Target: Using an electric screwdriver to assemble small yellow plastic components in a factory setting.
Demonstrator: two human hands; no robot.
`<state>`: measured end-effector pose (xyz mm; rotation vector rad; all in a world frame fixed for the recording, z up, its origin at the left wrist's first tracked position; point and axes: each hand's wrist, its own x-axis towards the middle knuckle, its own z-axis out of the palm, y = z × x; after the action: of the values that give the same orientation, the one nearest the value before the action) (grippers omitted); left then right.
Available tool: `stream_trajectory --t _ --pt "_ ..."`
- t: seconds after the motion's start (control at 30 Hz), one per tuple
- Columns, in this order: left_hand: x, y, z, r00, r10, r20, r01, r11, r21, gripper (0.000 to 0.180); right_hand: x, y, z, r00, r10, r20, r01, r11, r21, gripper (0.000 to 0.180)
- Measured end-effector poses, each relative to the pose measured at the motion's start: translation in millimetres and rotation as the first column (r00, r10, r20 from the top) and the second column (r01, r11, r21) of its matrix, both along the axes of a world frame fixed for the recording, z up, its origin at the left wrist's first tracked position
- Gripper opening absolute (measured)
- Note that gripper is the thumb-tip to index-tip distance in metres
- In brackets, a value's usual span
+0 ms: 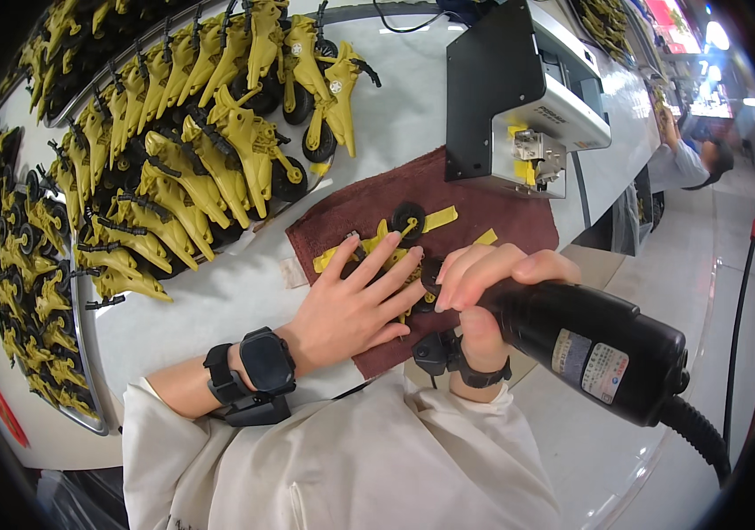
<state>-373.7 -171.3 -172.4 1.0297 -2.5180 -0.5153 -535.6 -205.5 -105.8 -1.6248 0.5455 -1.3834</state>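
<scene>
My left hand (344, 307) lies with its fingers spread over a yellow toy motorcycle (408, 223) and rests on it. The toy lies on its side on a dark red cloth (503, 214), and much of its body is hidden under my fingers. My right hand (492, 278) is wrapped round the front of a black corded electric screwdriver (611, 340). Its nose points at the toy, just right of my left fingers; the tip is hidden by my hand. Short yellow strips (440, 219) show beside the toy's wheel.
Rows of yellow toy motorcycles (209, 172) stand on a tray at the left, with more in trays farther left. A black and white machine (519, 115) with a metal front fitting stands behind the cloth. The screwdriver's cable (700, 433) runs off right. Another person (686, 163) sits far right.
</scene>
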Motion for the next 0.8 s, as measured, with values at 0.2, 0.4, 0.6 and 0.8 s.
stream_trajectory --t 0.2,0.4,0.6,0.8 --pt "-6 4 7 0.998 -0.012 -0.055 0.013 1.0 0.01 0.056 -41 -23 73 0.774 -0.568 0.28 0.613 0.782 -0.107 0.048" --pt "-1 3 3 0.998 0.001 -0.065 0.001 1.0 0.031 0.054 -49 -91 69 0.701 -0.693 0.167 0.713 0.688 -0.136 0.046" --pt "0 -1 2 0.996 0.023 -0.089 -0.024 1.0 -0.014 0.053 -31 -39 54 0.835 -0.528 0.158 0.52 0.849 0.087 0.05" --pt "0 2 6 0.998 0.011 -0.067 -0.011 1.0 -0.007 0.055 14 15 34 0.932 -0.298 0.206 0.307 0.952 -0.015 0.063"
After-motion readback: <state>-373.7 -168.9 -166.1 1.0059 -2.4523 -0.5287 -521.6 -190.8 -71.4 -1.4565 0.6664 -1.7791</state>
